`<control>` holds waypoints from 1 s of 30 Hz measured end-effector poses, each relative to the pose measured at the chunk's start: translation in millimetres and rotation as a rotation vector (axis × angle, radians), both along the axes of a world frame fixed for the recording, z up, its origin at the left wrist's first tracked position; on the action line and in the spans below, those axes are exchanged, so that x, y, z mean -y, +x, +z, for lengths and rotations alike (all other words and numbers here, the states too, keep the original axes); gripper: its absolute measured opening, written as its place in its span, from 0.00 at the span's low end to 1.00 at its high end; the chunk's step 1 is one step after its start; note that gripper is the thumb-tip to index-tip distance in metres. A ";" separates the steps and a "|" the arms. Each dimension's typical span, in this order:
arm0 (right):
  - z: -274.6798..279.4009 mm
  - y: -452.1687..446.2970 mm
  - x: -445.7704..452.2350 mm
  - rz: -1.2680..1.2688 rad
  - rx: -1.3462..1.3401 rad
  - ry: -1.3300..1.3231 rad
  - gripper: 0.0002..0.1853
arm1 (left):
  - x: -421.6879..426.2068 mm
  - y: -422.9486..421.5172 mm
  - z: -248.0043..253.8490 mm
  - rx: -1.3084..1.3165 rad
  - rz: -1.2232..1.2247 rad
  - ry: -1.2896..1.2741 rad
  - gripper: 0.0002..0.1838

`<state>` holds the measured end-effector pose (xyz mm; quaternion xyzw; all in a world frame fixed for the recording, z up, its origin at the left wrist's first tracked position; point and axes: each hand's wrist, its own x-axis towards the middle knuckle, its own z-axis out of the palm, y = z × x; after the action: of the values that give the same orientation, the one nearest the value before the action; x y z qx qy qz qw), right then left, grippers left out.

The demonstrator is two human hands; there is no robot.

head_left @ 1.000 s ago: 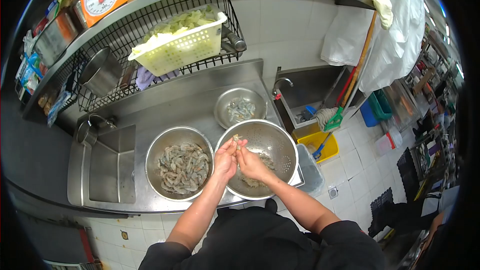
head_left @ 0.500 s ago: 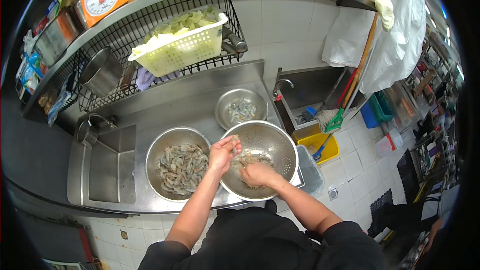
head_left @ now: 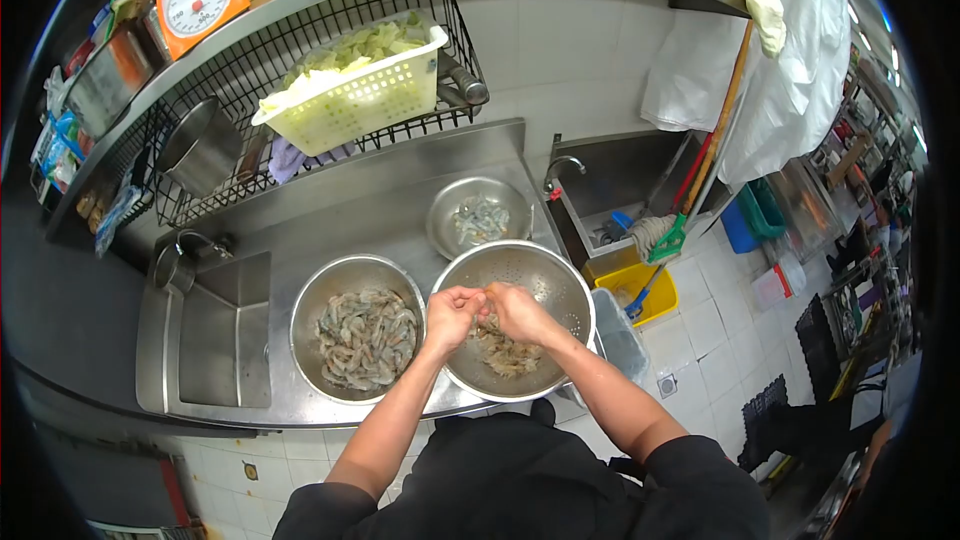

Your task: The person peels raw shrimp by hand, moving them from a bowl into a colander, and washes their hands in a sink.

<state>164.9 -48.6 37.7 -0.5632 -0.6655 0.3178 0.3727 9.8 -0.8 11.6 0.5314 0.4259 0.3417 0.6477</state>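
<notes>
My left hand (head_left: 455,318) and my right hand (head_left: 515,314) meet over a large steel colander (head_left: 568,290). The fingers of both are pinched together around a shrimp, mostly hidden by them. Beneath, brownish shrimp shells and heads (head_left: 508,352) lie in a heap in the colander. To the left, a steel bowl (head_left: 305,300) holds many whole grey shrimp (head_left: 365,340). Behind the colander, a smaller steel bowl (head_left: 445,205) contains peeled, pale shrimp (head_left: 481,219).
A sink (head_left: 225,330) is set into the counter at left. Above, a wire rack carries a basket (head_left: 350,105) of cut leaves; an orange scale (head_left: 200,2) sits on the shelf. At right are a yellow bucket (head_left: 655,295), a clear bin (head_left: 620,340) and mop handles.
My right hand has risen from the shell heap to meet my left hand at the shrimp. The left hand has shifted slightly right and lower, uncovering more of the heap.
</notes>
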 end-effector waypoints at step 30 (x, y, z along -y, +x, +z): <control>-9.8 -19.8 1.8 -0.034 0.432 0.226 0.06 | 8.8 -4.9 -4.9 0.145 0.165 -0.141 0.09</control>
<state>145.1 -50.5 27.9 -0.5841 -0.7515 0.1071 0.2875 4.9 -9.5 6.7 0.4215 0.4434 0.4005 0.6821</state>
